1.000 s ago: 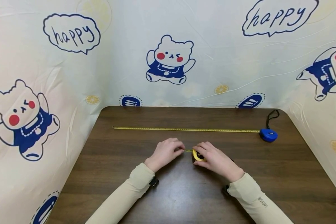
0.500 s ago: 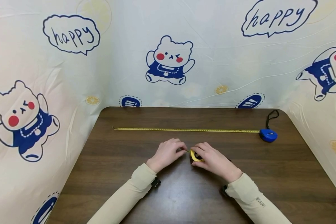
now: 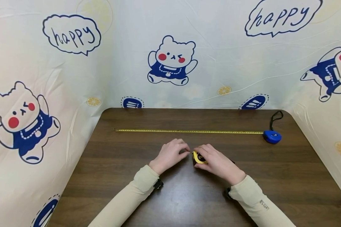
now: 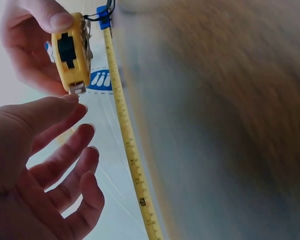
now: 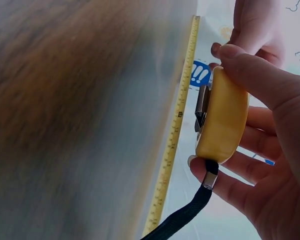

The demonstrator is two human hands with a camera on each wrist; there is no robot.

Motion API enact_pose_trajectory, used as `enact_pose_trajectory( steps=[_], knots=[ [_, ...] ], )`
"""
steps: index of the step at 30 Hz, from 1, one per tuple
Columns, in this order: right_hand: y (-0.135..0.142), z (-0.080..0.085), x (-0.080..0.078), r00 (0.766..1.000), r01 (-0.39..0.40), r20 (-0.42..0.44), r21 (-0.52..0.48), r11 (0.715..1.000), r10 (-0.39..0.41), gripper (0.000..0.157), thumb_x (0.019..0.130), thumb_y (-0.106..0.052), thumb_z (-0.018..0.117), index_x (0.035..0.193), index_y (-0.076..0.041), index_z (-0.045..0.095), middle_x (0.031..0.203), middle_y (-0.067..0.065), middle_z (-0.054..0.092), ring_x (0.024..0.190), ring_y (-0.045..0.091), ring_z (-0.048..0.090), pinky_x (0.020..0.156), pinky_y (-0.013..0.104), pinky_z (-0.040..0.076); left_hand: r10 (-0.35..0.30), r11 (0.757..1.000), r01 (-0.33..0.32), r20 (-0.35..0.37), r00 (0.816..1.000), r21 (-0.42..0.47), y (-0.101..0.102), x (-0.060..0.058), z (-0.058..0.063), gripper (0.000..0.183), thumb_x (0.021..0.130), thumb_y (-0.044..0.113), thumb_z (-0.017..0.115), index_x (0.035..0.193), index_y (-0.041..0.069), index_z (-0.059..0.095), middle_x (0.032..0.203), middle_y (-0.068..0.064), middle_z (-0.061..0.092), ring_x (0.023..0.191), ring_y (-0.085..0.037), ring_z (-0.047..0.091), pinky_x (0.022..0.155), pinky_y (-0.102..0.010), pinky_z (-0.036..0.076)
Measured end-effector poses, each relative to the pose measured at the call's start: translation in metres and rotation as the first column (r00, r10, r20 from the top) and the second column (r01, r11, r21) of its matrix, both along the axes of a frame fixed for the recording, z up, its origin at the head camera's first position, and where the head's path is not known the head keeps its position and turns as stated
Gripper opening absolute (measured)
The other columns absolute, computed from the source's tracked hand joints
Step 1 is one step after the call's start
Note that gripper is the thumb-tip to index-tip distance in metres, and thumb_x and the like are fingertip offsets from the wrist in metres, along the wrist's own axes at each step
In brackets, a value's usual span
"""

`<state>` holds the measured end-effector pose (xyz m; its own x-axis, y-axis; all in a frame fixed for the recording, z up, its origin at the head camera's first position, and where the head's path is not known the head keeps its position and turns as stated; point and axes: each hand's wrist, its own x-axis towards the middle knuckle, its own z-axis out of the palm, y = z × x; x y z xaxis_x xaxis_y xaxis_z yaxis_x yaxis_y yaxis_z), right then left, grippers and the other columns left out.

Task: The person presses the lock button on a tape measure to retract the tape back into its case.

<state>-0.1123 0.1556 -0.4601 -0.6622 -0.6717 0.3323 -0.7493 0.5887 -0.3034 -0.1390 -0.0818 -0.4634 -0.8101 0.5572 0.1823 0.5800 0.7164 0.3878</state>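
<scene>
Starting from the left on the counter (image 3: 170, 195), leave the long blade (image 3: 173, 130) lying flat and straight at the back; avoid nudging or kinking it. Next, in the left hand (image 3: 170, 154), apparently nothing held: fingers loosely bent, thumb and forefinger close together just beside the metal hook (image 4: 77, 89); hard to tell for sure about contact. Best to keep those fingertips at the outer edge of the metal hook, steering rather than blocking, to avoid a pinch. Immediately right, find the yellow tape measure (image 3: 196, 158), gripped between thumb and fingers of the right hand (image 3: 220, 162). Hold firm there, mouth towards the left hand, and check for a fully seated hook before loosening. Keep the black strap (image 5: 187, 212) trailing from the opposite end. Finally, at far right, leave alone the blue tape measure (image 3: 272, 137), probably easily shifted if bumped.
</scene>
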Motion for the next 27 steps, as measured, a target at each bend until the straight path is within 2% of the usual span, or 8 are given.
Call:
enact_pose_trajectory(
  steps=[14, 21, 27],
  knots=[
    [0.028, 0.003, -0.003, 0.998, 0.065, -0.006, 0.027, 0.998, -0.065, 0.053, 0.084, -0.025, 0.090, 0.126, 0.000, 0.068, 0.118, 0.007, 0.067, 0.108, 0.023, 0.061, 0.092, 0.039, 0.054, 0.063, 0.998, -0.062, 0.005, 0.998, -0.020, -0.021, 0.000, 0.000, 0.009, 0.098, 0.031, 0.075, 0.103, 0.024, 0.078, 0.106, 0.006, 0.070, 0.096, -0.017, 0.066, 0.071, -0.039, 0.056],
    [0.045, 0.002, -0.001, 0.995, 0.099, 0.010, 0.041, 0.994, -0.099, 0.053, 0.085, -0.026, 0.089, 0.126, 0.000, 0.068, 0.118, 0.007, 0.067, 0.107, 0.023, 0.061, 0.090, 0.040, 0.055, 0.081, 0.996, -0.080, 0.006, 0.997, -0.032, -0.033, 0.002, -0.004, 0.009, 0.098, 0.031, 0.075, 0.103, 0.024, 0.078, 0.104, 0.006, 0.070, 0.095, -0.017, 0.066, 0.070, -0.038, 0.056],
    [0.058, -0.002, 0.001, 0.993, 0.115, -0.013, 0.038, 0.993, -0.114, 0.054, 0.082, -0.024, 0.091, 0.125, 0.001, 0.068, 0.116, 0.008, 0.068, 0.105, 0.024, 0.061, 0.088, 0.040, 0.055, 0.107, 0.994, -0.107, -0.008, 0.994, -0.024, -0.045, 0.003, -0.007, 0.007, 0.097, 0.030, 0.076, 0.101, 0.024, 0.078, 0.102, 0.006, 0.071, 0.093, -0.018, 0.066, 0.069, -0.041, 0.057]
  ],
)
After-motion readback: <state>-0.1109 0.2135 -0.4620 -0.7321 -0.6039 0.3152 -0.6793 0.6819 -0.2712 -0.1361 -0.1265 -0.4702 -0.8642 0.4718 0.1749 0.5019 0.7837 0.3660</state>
